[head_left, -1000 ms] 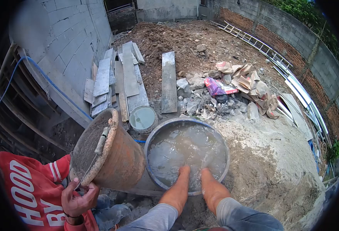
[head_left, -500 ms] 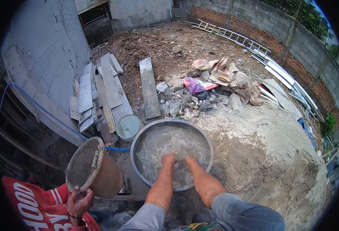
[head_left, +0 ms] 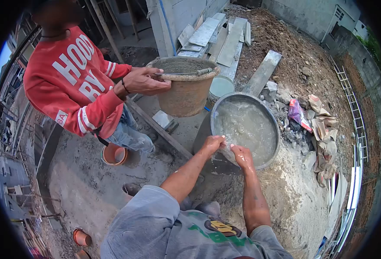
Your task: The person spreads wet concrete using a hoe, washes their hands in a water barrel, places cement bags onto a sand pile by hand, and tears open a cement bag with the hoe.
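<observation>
A large round tub (head_left: 276, 151) of cloudy grey water stands in front of me. My left hand (head_left: 215, 143) is over its near left rim, wet, with the fingers curled closed; whatever they hold, if anything, is too small to make out. Close to its right, my right hand (head_left: 241, 154) is also wet and closed, its thumb toward the left hand. On the left, a person in a red sweatshirt (head_left: 76, 77) holds a mortar-crusted bucket (head_left: 186, 97) by its rim and handle, filled with grey mix.
A pale bucket (head_left: 221, 86) stands behind the tub. Planks (head_left: 231, 47) lie farther back. Rubble, paper bags (head_left: 324, 129) and a ladder (head_left: 352, 103) are at the right. An orange bucket (head_left: 114, 154) sits behind the co-worker's legs, and smaller ones (head_left: 82, 237) at lower left.
Both my hands have come up out of the water to the tub's near rim. The view has swung left, bringing the co-worker's upper body in. The co-worker's bucket appears higher, beside the tub.
</observation>
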{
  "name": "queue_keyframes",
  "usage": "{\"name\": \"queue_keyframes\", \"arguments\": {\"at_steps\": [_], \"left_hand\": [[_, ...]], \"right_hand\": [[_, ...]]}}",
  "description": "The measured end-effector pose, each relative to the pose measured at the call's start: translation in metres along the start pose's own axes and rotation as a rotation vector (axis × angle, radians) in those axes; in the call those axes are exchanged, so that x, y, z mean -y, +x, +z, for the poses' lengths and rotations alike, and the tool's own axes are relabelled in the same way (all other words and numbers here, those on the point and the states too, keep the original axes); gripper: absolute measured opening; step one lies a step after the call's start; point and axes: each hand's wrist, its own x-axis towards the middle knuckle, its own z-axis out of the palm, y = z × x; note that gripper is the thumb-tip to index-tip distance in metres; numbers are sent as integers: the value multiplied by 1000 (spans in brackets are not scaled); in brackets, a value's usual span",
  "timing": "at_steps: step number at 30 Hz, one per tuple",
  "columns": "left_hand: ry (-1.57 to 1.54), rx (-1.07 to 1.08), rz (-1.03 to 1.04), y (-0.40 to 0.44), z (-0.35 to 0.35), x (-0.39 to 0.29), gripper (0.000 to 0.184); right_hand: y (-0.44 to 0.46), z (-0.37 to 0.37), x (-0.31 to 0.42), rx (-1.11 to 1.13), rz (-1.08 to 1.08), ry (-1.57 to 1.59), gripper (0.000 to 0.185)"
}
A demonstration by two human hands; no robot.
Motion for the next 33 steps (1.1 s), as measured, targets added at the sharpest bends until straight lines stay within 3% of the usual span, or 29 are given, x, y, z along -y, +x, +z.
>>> {"name": "queue_keyframes", "arguments": {"at_steps": [2,4,6,8,9,10,11,13,14,17,20,22,23,24,25,26,28,31,33], "left_hand": [[14,-150,27,-40,-53,25,33],[213,-405,-136,-73,-121,80,37],[656,-622,-427,-147,-175,103,45],[990,-744,-477,-178,-250,240,42],[873,-820,-486,-210,-244,237,42],[760,-900,-493,-254,-233,210,42],[649,-980,-500,-290,-230,200,43],[777,-835,-600,-323,-254,240,42],[839,-751,-645,-342,-264,256,42],[493,-951,-711,-386,-277,293,42],[153,-1072,-727,-426,-288,290,39],[163,-1099,-696,-452,-315,316,36],[166,-1108,-687,-467,-322,332,34],[48,-1166,-624,-485,-327,348,31],[-63,-1228,-550,-502,-339,362,28],[-167,-1289,-467,-521,-352,369,26],[-185,-1358,-510,-561,-373,375,25],[-202,-1459,-592,-611,-386,406,23],[-431,-1523,-528,-635,-389,400,27]], "right_hand": [[-29,-3,2,-200,29,-8,34],[-42,7,0,-243,-43,75,28],[-60,23,-1,-212,-206,59,25],[-86,42,16,-150,-484,-102,22],[-99,48,34,-130,-637,-213,22],[-111,50,61,137,-343,-265,24],[-115,61,78,224,-269,-222,24],[-124,94,102,403,-110,-155,23],[-132,124,106,385,-358,30,28],[-174,169,185,617,-584,60,32],[-215,194,277,1076,-424,115,38],[-245,217,326,1207,-691,238,40],[-263,228,352,1359,-725,291,41],[-280,237,379,1505,-752,354,42],[-292,249,408,1577,-950,302,43],[-304,263,426,1606,-1103,317,43],[-327,293,452,1617,-1343,434,43],[-352,327,469,1658,-1390,453,42],[-362,341,474,1671,-1382,437,41]]}}
